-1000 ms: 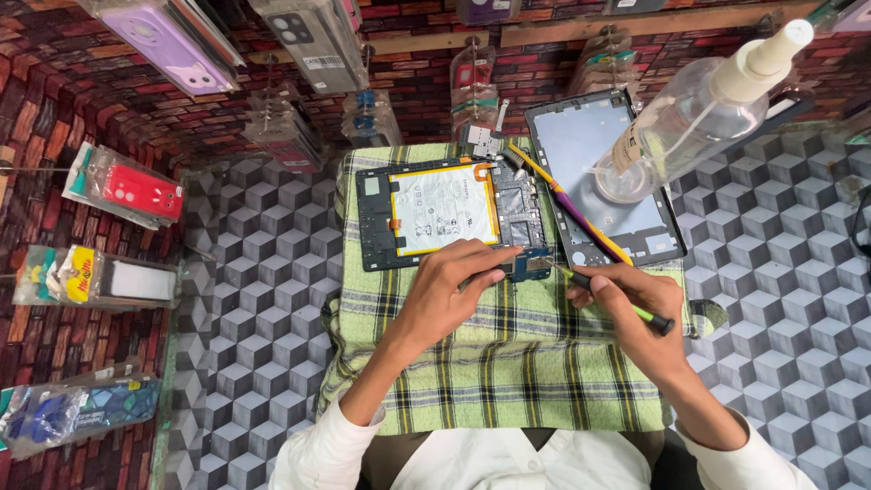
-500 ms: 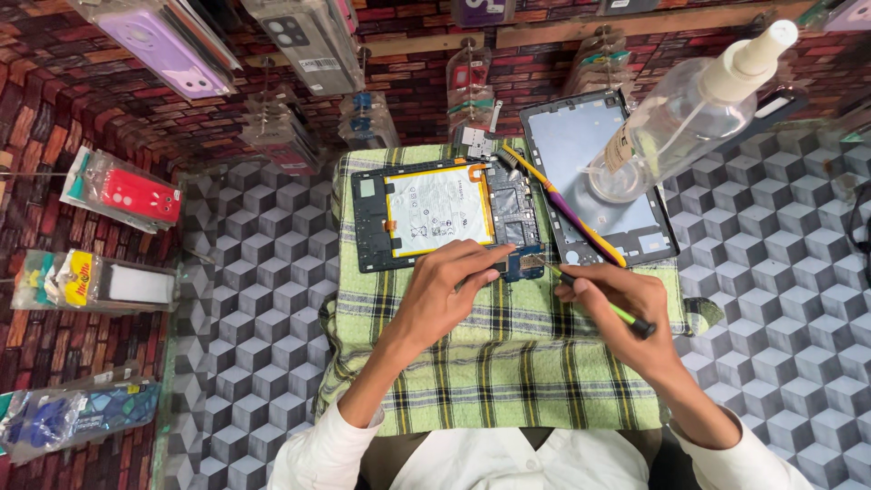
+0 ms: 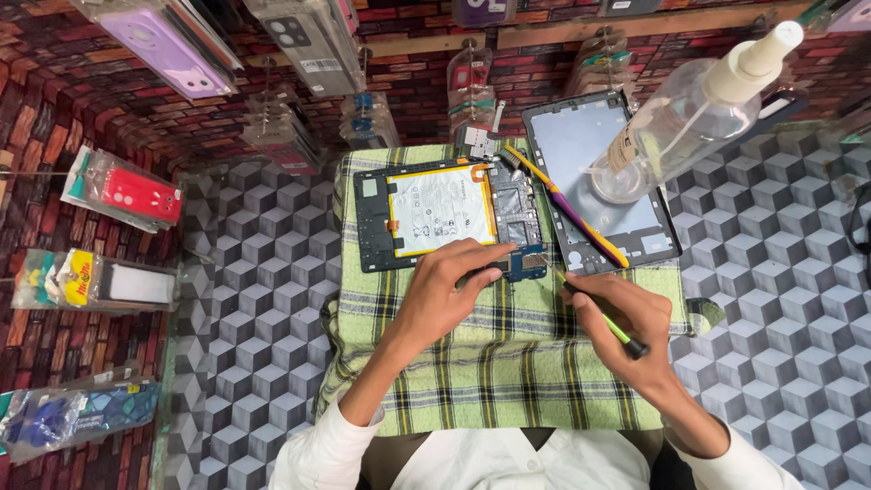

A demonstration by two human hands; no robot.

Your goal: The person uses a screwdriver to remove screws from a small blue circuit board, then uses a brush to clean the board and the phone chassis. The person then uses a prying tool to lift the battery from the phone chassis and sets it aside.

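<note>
Hands work tablet edge, cloth beneath.

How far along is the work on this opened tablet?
Done: the tablet lies open on the checked cloth, battery exposed, its back cover set aside. In hand: the left hand steadies a small blue board at the lower edge while the right hand works a thin tool there. Left: the cover is not yet refitted.

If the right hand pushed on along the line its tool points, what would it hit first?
The right hand aims its green-handled tool up-left at the small blue board by the opened tablet's lower corner, beside the left hand's fingertips. That board likely comes first; depth is uncertain.
</note>
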